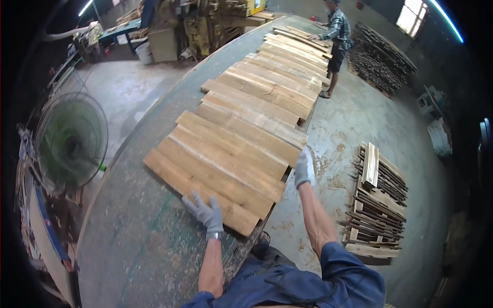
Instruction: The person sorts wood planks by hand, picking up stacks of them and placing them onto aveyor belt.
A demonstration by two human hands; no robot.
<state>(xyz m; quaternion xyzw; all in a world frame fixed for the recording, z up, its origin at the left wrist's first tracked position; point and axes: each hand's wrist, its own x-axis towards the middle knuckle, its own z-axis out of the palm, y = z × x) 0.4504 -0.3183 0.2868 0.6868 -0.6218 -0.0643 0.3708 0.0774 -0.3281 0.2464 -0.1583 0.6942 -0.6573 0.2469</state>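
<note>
A long row of wooden boards (226, 151) lies side by side on a worn green table, the nearest ones edge to edge and slightly staggered. My left hand (206, 214), in a grey glove, has its fingers spread against the near edge of the closest board (203, 197). Along the right side, my gloved right hand (304, 169) reaches to the board ends, its fingers stretched out and somewhat blurred. Whether its palm presses on the ends is hard to make out.
The green table (118, 231) runs away from me. At its far right a person (336, 38) stands with a hand on the boards. A stack of boards (377, 205) sits on the floor at right, a bigger pile (382, 59) behind. A fan (72, 143) stands left.
</note>
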